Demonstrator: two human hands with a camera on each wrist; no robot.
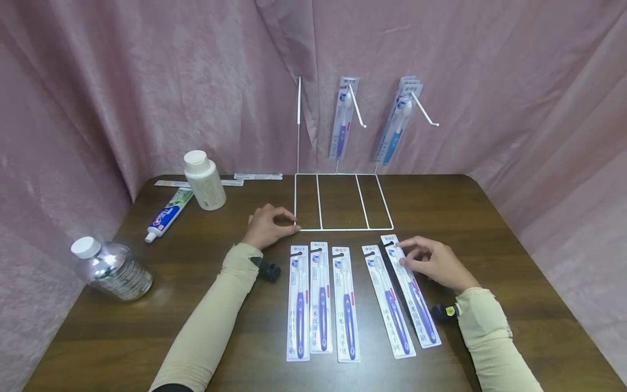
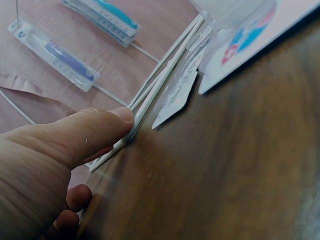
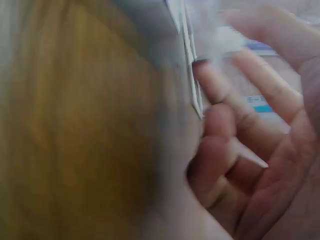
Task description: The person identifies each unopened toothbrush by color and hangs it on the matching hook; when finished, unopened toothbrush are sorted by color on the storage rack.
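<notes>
Five carded toothbrushes lie nearest on the dark wooden table, side by side with their top ends pointing at the rack. Going from the left, a clear water bottle lies on its side near the table's edge, with a toothpaste tube and a white capped bottle behind it. Next, the left hand rests at the front left corner of the white wire rack, thumb laid against the wire and the other fingers curled under; it seems to pinch the wire, though the wrist view is too close to be sure. Three purple toothbrush packs lie just below it. Further right, the right hand sits on the upper end of the rightmost toothbrush pack, fingertips pressing its card, which touches its neighbour. Its wrist view is blurred, showing only bent fingers at a card's edge.
</notes>
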